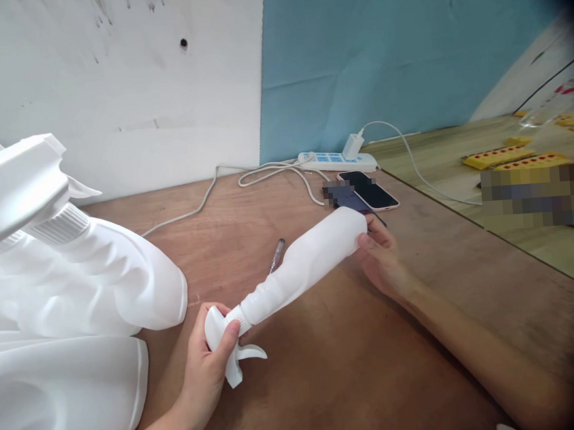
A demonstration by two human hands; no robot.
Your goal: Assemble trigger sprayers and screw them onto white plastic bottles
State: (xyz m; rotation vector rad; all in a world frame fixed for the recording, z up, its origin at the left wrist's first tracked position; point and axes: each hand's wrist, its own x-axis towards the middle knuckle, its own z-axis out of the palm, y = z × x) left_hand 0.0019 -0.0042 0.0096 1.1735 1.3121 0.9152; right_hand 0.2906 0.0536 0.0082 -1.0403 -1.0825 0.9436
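A white spray bottle lies tilted above the brown table, held at both ends. My left hand is closed round its trigger spray head at the lower left. My right hand cups the bottle's base at the upper right, fingers curled against it. A pen lies on the table just behind the bottle's neck.
Several more white spray bottles are piled at the left, close to the camera. Two phones and a white power strip with cables lie at the back. Yellow parts sit on a lighter table at right.
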